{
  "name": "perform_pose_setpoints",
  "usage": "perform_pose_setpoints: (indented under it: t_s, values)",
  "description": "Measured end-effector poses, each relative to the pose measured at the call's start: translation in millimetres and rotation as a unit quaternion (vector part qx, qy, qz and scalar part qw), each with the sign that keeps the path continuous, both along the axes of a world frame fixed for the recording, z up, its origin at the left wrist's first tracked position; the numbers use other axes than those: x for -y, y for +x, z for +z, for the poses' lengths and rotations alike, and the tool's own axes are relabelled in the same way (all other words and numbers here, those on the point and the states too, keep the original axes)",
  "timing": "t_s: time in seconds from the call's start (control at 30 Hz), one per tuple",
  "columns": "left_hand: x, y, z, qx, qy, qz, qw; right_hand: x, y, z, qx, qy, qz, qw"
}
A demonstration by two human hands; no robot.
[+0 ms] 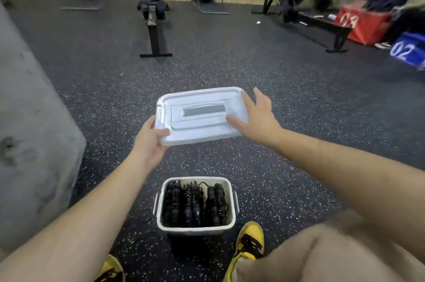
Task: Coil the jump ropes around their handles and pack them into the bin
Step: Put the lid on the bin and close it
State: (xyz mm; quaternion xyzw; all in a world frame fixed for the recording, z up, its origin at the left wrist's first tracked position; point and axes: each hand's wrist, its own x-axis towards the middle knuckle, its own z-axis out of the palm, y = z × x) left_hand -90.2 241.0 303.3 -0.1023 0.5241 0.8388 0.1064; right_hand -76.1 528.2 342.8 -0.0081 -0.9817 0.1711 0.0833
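Note:
A white plastic bin stands on the floor between my feet. Three coiled black jump ropes lie side by side inside it, wound around their handles. Above and beyond the bin I hold its translucent white lid with a grey handle. My left hand grips the lid's near left corner, thumb on top. My right hand lies at the lid's right end with its fingers spread and straight.
Speckled black rubber floor all around. A large grey block stands at the left. Rowing machines line the back wall. A black bench frame, a red box and a blue box are at the right. My yellow shoes flank the bin.

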Motion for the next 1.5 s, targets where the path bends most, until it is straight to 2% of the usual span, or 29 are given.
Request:
perform_pose_setpoints:
  t_s: [0.1, 0.2, 0.27, 0.47, 0.57, 0.7, 0.97, 1.2, 1.37, 1.43, 1.5]
  values:
    - [14, 18, -8, -0.013, -0.025, -0.018, 0.999, 4, 6, -7, 0.083, -0.21, -0.108, 0.968]
    - [26, 31, -33, 0.002, -0.074, -0.022, 0.997, 12, 21, -40, 0.111, -0.282, -0.181, 0.936]
    - [31, 36, -60, 0.018, -0.15, -0.02, 0.988, 18, 31, -71, 0.126, -0.275, -0.214, 0.929]
    - [27, 52, -144, 0.123, -0.314, 0.073, 0.939, 36, 53, -156, 0.182, -0.265, -0.199, 0.926]
    - [27, 58, -183, 0.169, -0.363, 0.058, 0.915, 41, 61, -200, 0.222, -0.253, -0.204, 0.919]
    - [26, 56, -222, 0.169, -0.425, 0.02, 0.889, 44, 64, -250, 0.242, -0.249, -0.245, 0.905]
    - [23, 48, -245, 0.1, -0.507, -0.008, 0.856, 41, 73, -288, 0.257, -0.23, -0.267, 0.9]
    - [26, 42, -256, 0.136, -0.475, 0.008, 0.869, 44, 62, -299, 0.254, -0.229, -0.278, 0.897]
    - [29, 45, -259, 0.121, -0.493, -0.001, 0.862, 43, 66, -306, 0.258, -0.234, -0.28, 0.895]
    - [29, 42, -259, 0.113, -0.517, -0.024, 0.848, 45, 67, -302, 0.26, -0.228, -0.282, 0.895]
    - [24, 37, -261, 0.09, -0.589, -0.045, 0.802, 49, 66, -293, 0.271, -0.205, -0.278, 0.898]
